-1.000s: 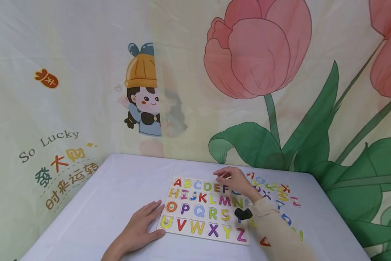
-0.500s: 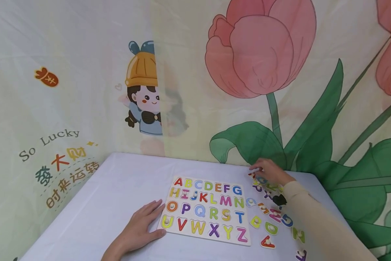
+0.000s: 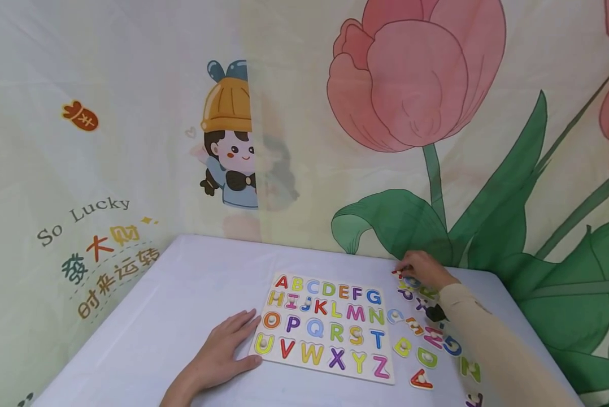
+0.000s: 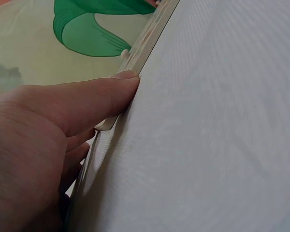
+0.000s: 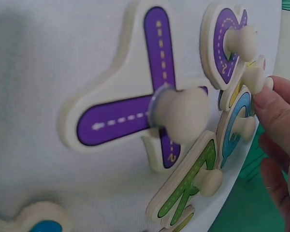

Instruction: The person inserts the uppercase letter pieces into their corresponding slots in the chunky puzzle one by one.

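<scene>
A white alphabet puzzle board (image 3: 296,362) lies on the table, its A to Z places printed in colour. My left hand (image 3: 225,347) rests at the board's left corner, fingers straight; in the left wrist view its thumb (image 4: 101,99) touches the board's edge. My right hand (image 3: 423,268) is at the table's far right. Its thumb and finger pinch the pale knob (image 5: 269,83) of a red letter piece (image 3: 397,272), mostly hidden by the hand. Close by lie a purple X piece (image 5: 121,116), a purple P piece (image 5: 217,43) and a green R piece (image 5: 181,181).
Several loose knobbed letters lie right of the board, among them a red A (image 3: 421,379), a green D (image 3: 427,358) and a green N (image 3: 470,369). Knobbed O (image 3: 271,320) and U (image 3: 264,343) sit in the board. A printed curtain (image 3: 304,141) stands behind the table.
My right hand has moved from above the board's top edge to the far right pieces and now pinches the red one. The left hand stays put; the head view has shifted slightly.
</scene>
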Available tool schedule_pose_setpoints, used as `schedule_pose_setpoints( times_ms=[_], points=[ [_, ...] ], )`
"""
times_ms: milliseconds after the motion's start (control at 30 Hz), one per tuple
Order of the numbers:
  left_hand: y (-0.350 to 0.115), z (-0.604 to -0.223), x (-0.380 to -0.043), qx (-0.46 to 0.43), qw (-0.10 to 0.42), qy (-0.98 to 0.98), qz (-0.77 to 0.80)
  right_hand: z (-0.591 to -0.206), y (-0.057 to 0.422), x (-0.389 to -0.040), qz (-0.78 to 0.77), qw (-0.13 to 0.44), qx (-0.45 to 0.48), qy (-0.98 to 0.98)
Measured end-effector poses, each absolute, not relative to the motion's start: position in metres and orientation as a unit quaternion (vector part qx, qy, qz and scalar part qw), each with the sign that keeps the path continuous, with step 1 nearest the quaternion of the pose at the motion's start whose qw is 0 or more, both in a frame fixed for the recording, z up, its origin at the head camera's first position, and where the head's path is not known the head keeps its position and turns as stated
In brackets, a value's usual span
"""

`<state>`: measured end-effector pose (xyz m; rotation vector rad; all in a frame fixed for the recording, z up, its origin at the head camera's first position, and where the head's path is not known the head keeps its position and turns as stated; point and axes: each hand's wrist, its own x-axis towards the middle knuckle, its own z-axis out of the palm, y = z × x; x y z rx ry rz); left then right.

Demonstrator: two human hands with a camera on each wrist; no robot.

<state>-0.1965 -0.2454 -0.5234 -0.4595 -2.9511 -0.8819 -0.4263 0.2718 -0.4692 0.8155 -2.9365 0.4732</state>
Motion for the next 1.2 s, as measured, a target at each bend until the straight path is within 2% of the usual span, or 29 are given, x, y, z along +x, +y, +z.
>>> schedule_pose_setpoints(
  times_ms=[233,400,700,933,1200],
  points=[
    [-0.244,-0.524,-0.197,-0.152,0.013,-0.947,-0.282,-0.466,0.267,-0.425,0.144,0.038,0.254,-0.956],
    [-0.245,-0.525,-0.196,-0.150,0.015,-0.949,-0.278,-0.459,0.240,-0.412,0.122,0.070,0.259,-0.956],
    [-0.248,-0.525,-0.196,-0.153,0.014,-0.947,-0.282,-0.452,0.166,-0.351,0.196,0.088,0.292,-0.932],
    [-0.247,-0.525,-0.198,-0.152,0.013,-0.948,-0.281,-0.453,0.113,-0.300,0.239,0.056,0.285,-0.927],
    [-0.247,-0.523,-0.196,-0.148,0.007,-0.947,-0.284,-0.461,0.069,-0.262,0.294,0.016,0.267,-0.918]
  ],
)
